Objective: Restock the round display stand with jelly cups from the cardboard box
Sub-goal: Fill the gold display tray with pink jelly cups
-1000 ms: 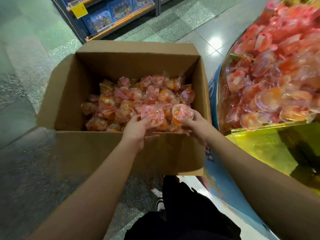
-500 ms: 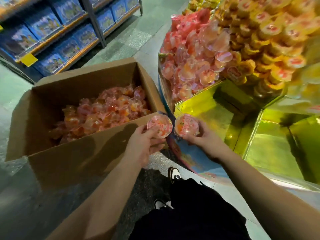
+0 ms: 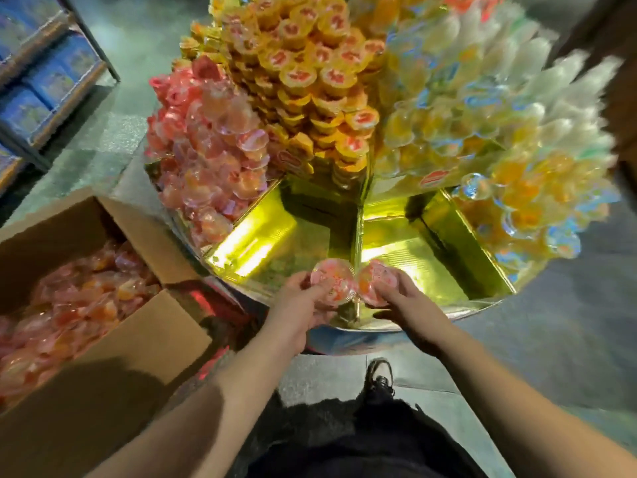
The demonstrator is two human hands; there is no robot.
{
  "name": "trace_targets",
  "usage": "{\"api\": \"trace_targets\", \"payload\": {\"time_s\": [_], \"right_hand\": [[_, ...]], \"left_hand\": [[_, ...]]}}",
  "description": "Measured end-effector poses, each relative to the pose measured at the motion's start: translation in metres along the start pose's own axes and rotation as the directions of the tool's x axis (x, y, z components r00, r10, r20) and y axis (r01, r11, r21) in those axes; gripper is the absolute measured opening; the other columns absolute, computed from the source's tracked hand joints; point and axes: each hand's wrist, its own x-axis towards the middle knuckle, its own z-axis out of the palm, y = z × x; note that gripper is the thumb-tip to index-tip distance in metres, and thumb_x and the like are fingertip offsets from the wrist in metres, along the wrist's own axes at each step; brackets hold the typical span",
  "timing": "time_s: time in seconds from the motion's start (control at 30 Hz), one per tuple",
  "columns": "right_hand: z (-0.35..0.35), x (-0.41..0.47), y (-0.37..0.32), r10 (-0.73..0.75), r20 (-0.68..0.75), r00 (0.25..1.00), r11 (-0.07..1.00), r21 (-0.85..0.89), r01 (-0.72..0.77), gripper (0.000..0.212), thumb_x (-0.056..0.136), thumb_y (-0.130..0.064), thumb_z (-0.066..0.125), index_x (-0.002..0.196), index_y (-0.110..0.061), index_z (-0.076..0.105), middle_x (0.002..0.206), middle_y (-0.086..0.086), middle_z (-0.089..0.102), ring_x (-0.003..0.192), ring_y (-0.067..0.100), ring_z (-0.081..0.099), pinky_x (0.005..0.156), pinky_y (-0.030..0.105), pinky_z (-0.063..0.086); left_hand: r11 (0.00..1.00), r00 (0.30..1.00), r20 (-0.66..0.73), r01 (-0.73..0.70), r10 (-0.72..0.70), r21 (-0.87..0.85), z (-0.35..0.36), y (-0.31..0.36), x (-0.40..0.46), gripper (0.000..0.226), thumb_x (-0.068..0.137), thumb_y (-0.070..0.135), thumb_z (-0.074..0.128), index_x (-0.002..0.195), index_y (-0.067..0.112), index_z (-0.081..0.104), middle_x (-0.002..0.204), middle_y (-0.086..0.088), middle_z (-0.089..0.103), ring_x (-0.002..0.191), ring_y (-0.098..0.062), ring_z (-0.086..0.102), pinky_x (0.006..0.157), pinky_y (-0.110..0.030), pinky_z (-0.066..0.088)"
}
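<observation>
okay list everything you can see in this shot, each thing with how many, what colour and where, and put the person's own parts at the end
cardboard box: one, brown, open, lower left on the floor
jelly cups in the box: many, pink and orange, loose pile
round display stand: one, gold wedge compartments, centre; the two nearest wedges bare
pink jelly cups on the stand: many, left wedge
yellow cups with red tops: many, stacked, upper middle
clear cups with yellow and orange filling: many, right side, blurred
blue boxes on shelving: several, upper left
shoe: one, black, on the floor below the stand
left hand: grip on one pink jelly cup, over the stand's near edge
right hand: grip on one pink jelly cup, beside the first
</observation>
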Motion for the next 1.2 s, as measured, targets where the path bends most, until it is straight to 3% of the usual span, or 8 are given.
{"api": "trace_targets", "payload": {"time_s": [0.2, 0.37, 0.47, 0.63, 0.83, 0.97, 1.07, 1.2], "right_hand": [[-0.105, 0.033, 0.001, 0.074, -0.108, 0.991, 0.991, 0.12, -0.06, 0.037, 0.094, -0.027, 0.063, 0.129, -0.024, 0.052, 0.123, 0.013, 0.065, 0.101, 0.029, 0.07, 0.076, 0.032, 0.053], [-0.169, 0.087, 0.011, 0.239, -0.147, 0.96, 0.943, 0.269, -0.193, 0.052, 0.094, -0.023, 0.066, 0.14, -0.012, 0.043, 0.127, 0.014, 0.06, 0.107, 0.03, 0.067, 0.082, 0.031, 0.054], [-0.191, 0.123, 0.018, 0.345, -0.151, 0.926, 0.884, 0.384, -0.267, 0.044, 0.093, -0.02, 0.068, 0.131, -0.007, 0.05, 0.12, 0.017, 0.065, 0.103, 0.029, 0.068, 0.082, 0.03, 0.054], [-0.2, 0.182, 0.031, 0.42, -0.157, 0.894, 0.805, 0.519, -0.287, 0.036, 0.093, -0.016, 0.068, 0.125, -0.01, 0.054, 0.1, 0.015, 0.072, 0.077, 0.026, 0.069, 0.07, 0.033, 0.057], [-0.209, 0.245, 0.041, 0.452, -0.209, 0.867, 0.809, 0.506, -0.299, 0.027, 0.092, -0.023, 0.069, 0.113, -0.014, 0.055, 0.095, 0.012, 0.07, 0.082, 0.025, 0.067, 0.08, 0.038, 0.055], [-0.209, 0.273, 0.049, 0.479, -0.253, 0.841, 0.816, 0.481, -0.321, 0.029, 0.09, -0.03, 0.071, 0.11, -0.014, 0.059, 0.092, 0.01, 0.07, 0.07, 0.02, 0.064, 0.05, 0.025, 0.049], [-0.207, 0.287, 0.054, 0.468, -0.269, 0.842, 0.825, 0.473, -0.308, 0.045, 0.087, -0.038, 0.073, 0.122, -0.011, 0.062, 0.102, 0.01, 0.073, 0.09, 0.024, 0.07, 0.065, 0.029, 0.053], [-0.206, 0.3, 0.051, 0.458, -0.293, 0.839, 0.821, 0.501, -0.274, 0.052, 0.083, -0.041, 0.077, 0.121, -0.009, 0.063, 0.108, 0.009, 0.073, 0.098, 0.026, 0.07, 0.083, 0.037, 0.057]], "left_hand": [[0.993, 0.994, 0.025, 0.105, -0.106, 0.048, 0.11, -0.01, 0.066, 0.039, 0.089, 0.021, 0.072, 0.125, 0.015, 0.059, 0.112, -0.01, 0.07, 0.094, -0.025, 0.072, 0.061, -0.022, 0.055], [0.985, 0.985, -0.011, 0.171, -0.171, 0.025, 0.179, -0.019, 0.127, 0.03, 0.087, 0.02, 0.075, 0.115, 0.017, 0.063, 0.107, -0.008, 0.072, 0.091, -0.022, 0.07, 0.062, -0.025, 0.051], [0.977, 0.977, -0.032, 0.212, -0.213, -0.027, 0.204, -0.029, 0.166, 0.027, 0.09, 0.016, 0.071, 0.115, 0.016, 0.062, 0.104, -0.007, 0.071, 0.084, -0.018, 0.068, 0.065, -0.025, 0.05], [0.969, 0.975, -0.023, 0.218, -0.222, -0.114, 0.221, -0.048, 0.231, 0.035, 0.091, 0.01, 0.068, 0.125, 0.007, 0.06, 0.1, -0.007, 0.075, 0.085, -0.019, 0.072, 0.098, -0.04, 0.05], [0.97, 0.975, -0.101, 0.182, -0.2, -0.163, 0.232, -0.059, 0.297, 0.012, 0.091, 0.007, 0.068, 0.1, 0.011, 0.062, 0.086, -0.008, 0.071, 0.073, -0.021, 0.068, 0.078, -0.03, 0.053], [0.974, 0.969, -0.167, 0.152, -0.18, -0.165, 0.232, -0.067, 0.326, 0.019, 0.091, 0.008, 0.068, 0.107, 0.013, 0.059, 0.079, -0.001, 0.069, 0.068, -0.013, 0.067, 0.066, -0.024, 0.052], [0.976, 0.973, -0.157, 0.143, -0.169, -0.162, 0.231, -0.071, 0.34, 0.045, 0.092, 0.015, 0.067, 0.133, 0.004, 0.054, 0.088, 0.001, 0.074, 0.077, -0.013, 0.072, 0.068, -0.023, 0.054], [0.977, 0.981, -0.134, 0.118, -0.143, -0.178, 0.235, -0.074, 0.352, 0.037, 0.094, 0.02, 0.066, 0.128, 0.006, 0.058, 0.087, -0.002, 0.074, 0.086, -0.02, 0.072, 0.073, -0.025, 0.056]]}}
